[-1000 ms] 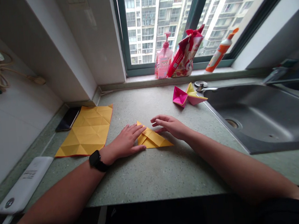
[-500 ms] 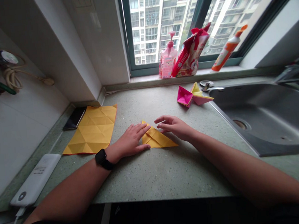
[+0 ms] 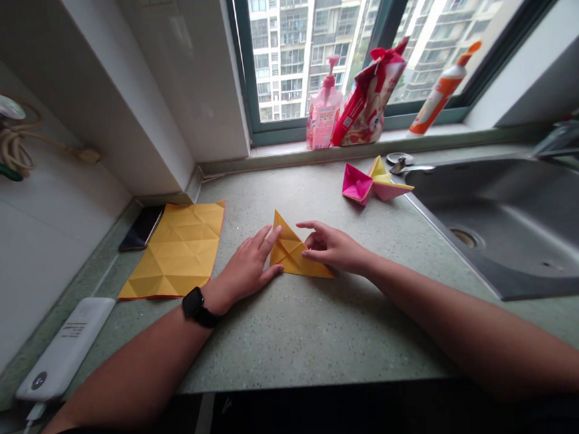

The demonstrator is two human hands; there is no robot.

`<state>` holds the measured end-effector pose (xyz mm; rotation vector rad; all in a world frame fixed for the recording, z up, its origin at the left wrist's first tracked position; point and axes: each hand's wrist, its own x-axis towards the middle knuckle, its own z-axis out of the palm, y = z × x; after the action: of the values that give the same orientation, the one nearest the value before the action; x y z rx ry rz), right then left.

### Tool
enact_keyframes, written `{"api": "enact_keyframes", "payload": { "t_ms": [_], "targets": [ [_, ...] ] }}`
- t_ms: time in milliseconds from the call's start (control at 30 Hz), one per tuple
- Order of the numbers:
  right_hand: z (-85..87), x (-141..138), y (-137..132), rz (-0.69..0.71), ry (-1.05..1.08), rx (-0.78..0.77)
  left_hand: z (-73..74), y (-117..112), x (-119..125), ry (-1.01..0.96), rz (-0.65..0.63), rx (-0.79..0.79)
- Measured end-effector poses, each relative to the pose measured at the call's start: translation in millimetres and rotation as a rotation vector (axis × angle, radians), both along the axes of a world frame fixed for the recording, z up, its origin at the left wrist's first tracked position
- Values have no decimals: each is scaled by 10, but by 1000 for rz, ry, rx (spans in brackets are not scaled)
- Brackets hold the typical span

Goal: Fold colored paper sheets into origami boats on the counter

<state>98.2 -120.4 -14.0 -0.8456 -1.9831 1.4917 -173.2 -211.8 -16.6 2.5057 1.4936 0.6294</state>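
Observation:
A folded yellow-orange origami paper (image 3: 293,260), triangular and creased, is on the counter between my hands, one point toward the window. My left hand (image 3: 246,264), with a black watch on its wrist, rests at the paper's left edge; its fingers are stretched out and the thumb is apart, touching the paper. On the other side, my right hand (image 3: 339,245) pinches the right slanting edge between thumb and curled fingers, with the index finger raised. Part of the paper's right side is hidden behind these fingers.
Creased yellow sheets (image 3: 182,249) lie at left beside a black phone (image 3: 141,228) and a white power bank (image 3: 66,348). Pink-and-yellow folded paper pieces (image 3: 357,185) stand near the sink (image 3: 495,227). A pump bottle (image 3: 324,114), red bag (image 3: 373,97) and orange-white bottle (image 3: 440,98) line the sill.
The folded paper has turned, so its upper point stands higher toward the window. My right hand has closed on its right edge, and my left hand has slid slightly left off its face.

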Motion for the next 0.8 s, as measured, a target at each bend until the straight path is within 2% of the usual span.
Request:
{"api": "enact_keyframes", "payload": {
  "t_ms": [100,233,367,533,700,800],
  "targets": [
    [95,-7,-69,-25,24,107,-41,30,-13,-73,8,43],
    [226,-23,-211,-73,4,373,-41,48,-5,-144,-33,94],
    [229,-44,-309,-64,17,528,18,32,23,-177,-92,150],
    [174,-58,-326,-67,96,575,35,17,54,-196,-143,255],
    [185,-87,-333,-71,97,512,29,16,66,-249,-99,294],
    [192,-102,-322,-60,128,499,46,24,56,-238,-115,279]
  ]
}}
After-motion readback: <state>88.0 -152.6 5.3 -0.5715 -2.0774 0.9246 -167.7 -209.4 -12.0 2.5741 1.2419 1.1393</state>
